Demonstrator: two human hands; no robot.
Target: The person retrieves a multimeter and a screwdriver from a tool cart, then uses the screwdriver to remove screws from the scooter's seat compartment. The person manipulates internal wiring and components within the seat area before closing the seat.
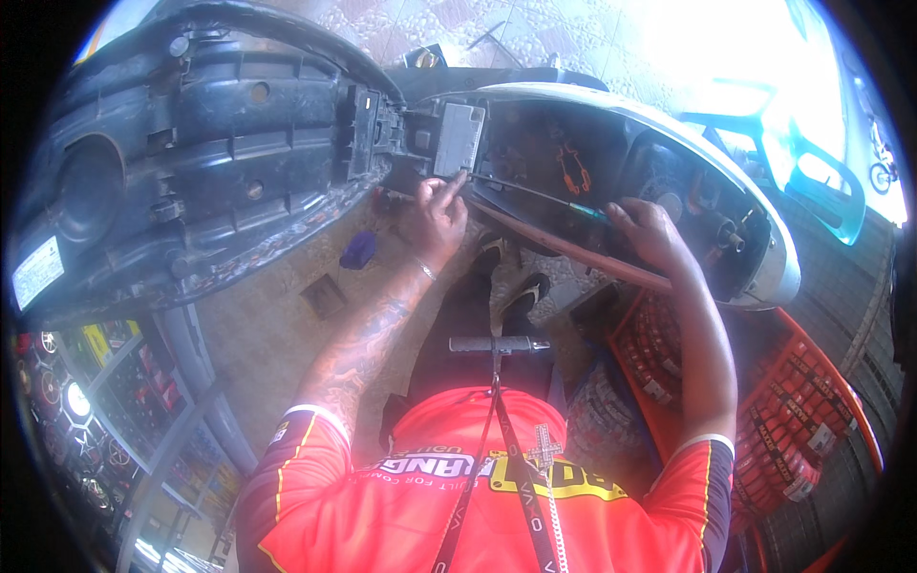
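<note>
A long screwdriver (583,207) with a teal handle lies across the scooter's open body (535,143). My right hand (650,229) is closed round its handle end. The thin shaft runs left to the near corner of a grey box-shaped battery (460,138). At that corner, my left hand (441,220) has its fingers pressed together beside the shaft's tip. Whatever small part lies between them is too small to make out. Left of the battery, the black underside of the raised seat (220,143) fills the upper left. An orange wire loop (573,170) shows inside the body.
Red-orange crates (850,420) with wrapped ring-shaped packs (783,430) stand at the lower right. A teal plastic chair (826,181) is beyond the scooter's right end. A glass display case (105,420) stands lower left. On the floor lies a crumpled blue-purple item (358,250).
</note>
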